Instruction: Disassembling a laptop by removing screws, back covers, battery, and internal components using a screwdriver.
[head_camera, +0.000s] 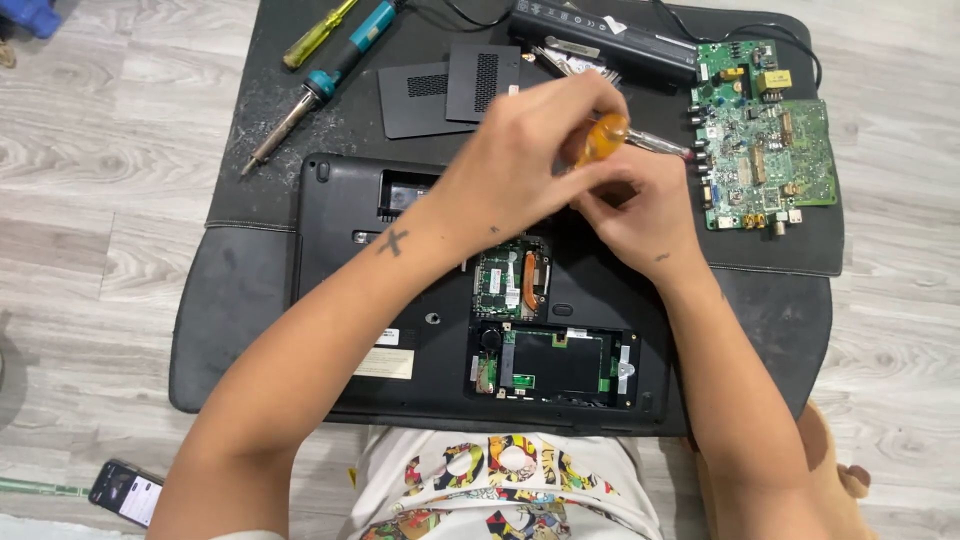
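The left hand is clamped on an orange-handled screwdriver above the upturned black laptop; the right hand curls closed beside it. A white rectangular label lies near the laptop's left edge.

Both forearms reach up from six o'clock and converge near centre; the left hand is curled in a closed grip, the right hand touching it, fingers bent

Black laptop, orange screwdriver handle, green circuit board — grey wood-grain floor, teal-handled soldering iron.
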